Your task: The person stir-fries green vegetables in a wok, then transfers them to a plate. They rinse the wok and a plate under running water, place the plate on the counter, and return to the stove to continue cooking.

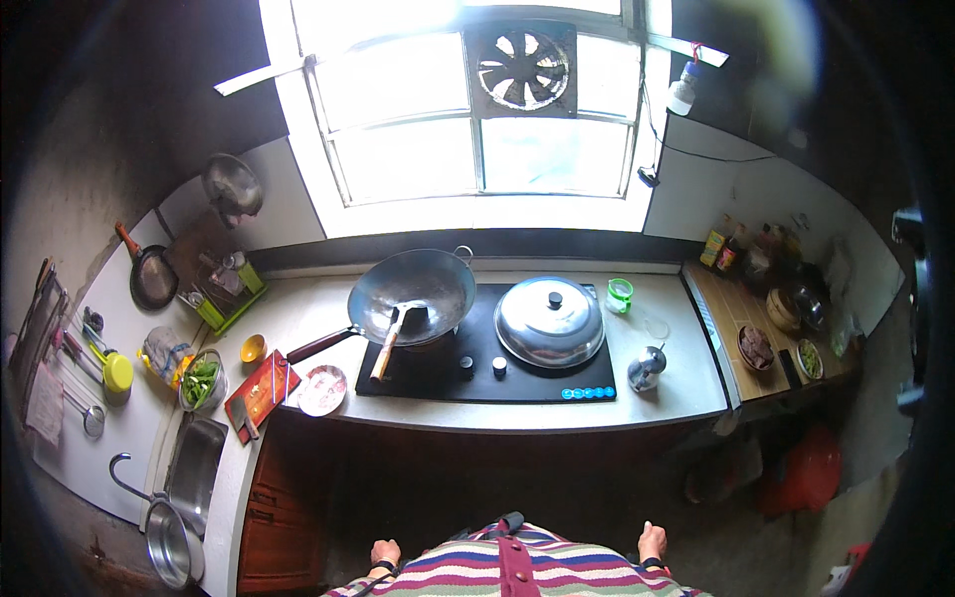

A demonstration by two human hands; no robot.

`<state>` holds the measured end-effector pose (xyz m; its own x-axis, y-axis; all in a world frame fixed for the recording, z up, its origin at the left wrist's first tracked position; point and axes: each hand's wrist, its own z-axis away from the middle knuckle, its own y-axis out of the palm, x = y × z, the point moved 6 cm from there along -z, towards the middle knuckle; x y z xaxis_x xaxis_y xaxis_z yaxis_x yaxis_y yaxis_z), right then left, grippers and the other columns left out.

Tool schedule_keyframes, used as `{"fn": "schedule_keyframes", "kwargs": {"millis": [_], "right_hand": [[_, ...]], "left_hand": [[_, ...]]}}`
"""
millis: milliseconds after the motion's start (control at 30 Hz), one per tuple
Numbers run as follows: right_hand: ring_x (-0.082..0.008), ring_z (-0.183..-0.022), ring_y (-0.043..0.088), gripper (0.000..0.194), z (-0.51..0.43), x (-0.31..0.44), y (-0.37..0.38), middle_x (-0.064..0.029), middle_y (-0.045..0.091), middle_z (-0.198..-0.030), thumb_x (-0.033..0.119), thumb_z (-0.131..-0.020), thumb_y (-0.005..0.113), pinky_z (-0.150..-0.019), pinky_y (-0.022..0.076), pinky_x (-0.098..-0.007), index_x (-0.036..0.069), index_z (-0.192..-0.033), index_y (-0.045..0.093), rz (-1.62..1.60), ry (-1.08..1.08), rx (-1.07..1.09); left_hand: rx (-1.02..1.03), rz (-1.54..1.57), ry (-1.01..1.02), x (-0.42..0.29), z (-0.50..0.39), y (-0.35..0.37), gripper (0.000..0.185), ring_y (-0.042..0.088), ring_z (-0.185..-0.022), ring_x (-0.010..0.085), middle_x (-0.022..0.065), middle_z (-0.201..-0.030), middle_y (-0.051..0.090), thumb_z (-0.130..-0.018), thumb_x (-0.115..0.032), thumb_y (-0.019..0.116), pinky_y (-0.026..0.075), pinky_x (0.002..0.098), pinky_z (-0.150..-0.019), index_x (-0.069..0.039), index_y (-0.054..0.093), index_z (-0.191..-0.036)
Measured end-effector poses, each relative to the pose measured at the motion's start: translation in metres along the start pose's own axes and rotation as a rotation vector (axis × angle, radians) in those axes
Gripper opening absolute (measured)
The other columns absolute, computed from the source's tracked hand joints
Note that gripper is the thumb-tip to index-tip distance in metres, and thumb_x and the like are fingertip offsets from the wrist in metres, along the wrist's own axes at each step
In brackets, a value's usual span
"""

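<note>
My left hand hangs beside my striped top at the lower left, fingers curled, with nothing seen in it. On the other side, my right hand is also low beside the body, its fingers folded and no object visible in it. Before me is a black two-burner stove. A wok sits on its left burner, and a wooden-handled spatula rests inside. A domed metal lid covers the right burner. Neither hand touches anything on the counter.
Left of the stove lie a plate, a red cutting board with a cleaver, and a bowl of green vegetables near the sink. To the right stand a green-rimmed cup, a metal pot and a bowl of meat.
</note>
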<state>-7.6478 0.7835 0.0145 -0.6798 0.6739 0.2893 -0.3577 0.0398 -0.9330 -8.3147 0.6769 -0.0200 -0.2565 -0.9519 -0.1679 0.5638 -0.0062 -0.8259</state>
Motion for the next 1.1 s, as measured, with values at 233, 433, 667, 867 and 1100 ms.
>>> {"fn": "schedule_keyframes", "kwargs": {"millis": [233, 433, 667, 867, 1100], "right_hand": [[-0.0438, -0.088, 0.061, 0.039, 0.009, 0.008, 0.027, -0.0255, 0.064, -0.090, 0.036, -0.090, 0.054, -0.072, 0.0485, -0.0498, 0.000, -0.082, 0.067, -0.063, 0.095, 0.148], [-0.0409, -0.087, 0.063, 0.012, 0.004, 0.011, 0.045, -0.0254, 0.065, -0.086, 0.012, -0.075, 0.064, -0.074, 0.0506, -0.0458, 0.000, -0.076, 0.066, -0.146, 0.000, 0.083], [-0.0382, -0.090, 0.064, 0.013, -0.005, 0.001, 0.062, -0.0231, 0.066, -0.090, 0.003, -0.070, 0.062, -0.079, 0.0513, -0.0442, 0.004, -0.081, 0.069, -0.112, 0.112, 0.124], [-0.0357, -0.103, 0.060, 0.014, 0.001, 0.000, 0.075, -0.0160, 0.065, -0.104, 0.007, -0.073, 0.062, -0.090, 0.0469, -0.0440, 0.011, -0.085, 0.069, 0.009, 0.265, 0.276], [-0.0331, -0.089, 0.065, 0.007, -0.027, 0.012, 0.115, -0.0171, 0.067, -0.093, 0.009, -0.072, 0.065, -0.079, 0.0521, -0.0390, 0.010, -0.076, 0.070, 0.068, 0.117, 0.286]], "left_hand": [[-0.057, 0.115, 0.100, -0.033, 0.012, -0.029, 0.045, 0.057, -0.102, 0.0448, 0.0313, -0.101, 0.059, -0.082, -0.035, 0.050, 0.045, 0.0485, -0.088, 0.006, 0.066, -0.092], [-0.058, 0.112, 0.062, -0.037, 0.020, -0.028, 0.043, 0.059, -0.101, 0.0410, 0.0263, -0.103, 0.062, -0.083, -0.039, 0.057, 0.048, 0.0463, -0.085, 0.001, 0.067, -0.095], [-0.013, -0.002, 0.064, 0.015, -0.020, 0.015, 0.029, 0.061, -0.095, 0.0413, 0.0257, -0.098, 0.064, -0.078, -0.022, 0.059, 0.050, 0.0440, -0.081, 0.002, 0.068, -0.090], [-0.080, -0.032, 0.043, 0.029, -0.027, 0.026, 0.017, 0.063, -0.092, 0.0379, 0.0207, -0.094, 0.066, -0.075, -0.013, 0.059, 0.051, 0.0426, -0.080, -0.004, 0.070, -0.085], [-0.165, 0.037, 0.146, 0.020, -0.012, 0.006, 0.010, 0.065, -0.087, 0.0348, 0.0161, -0.087, 0.068, -0.072, -0.011, 0.062, 0.052, 0.0424, -0.078, -0.011, 0.071, -0.078]]}}
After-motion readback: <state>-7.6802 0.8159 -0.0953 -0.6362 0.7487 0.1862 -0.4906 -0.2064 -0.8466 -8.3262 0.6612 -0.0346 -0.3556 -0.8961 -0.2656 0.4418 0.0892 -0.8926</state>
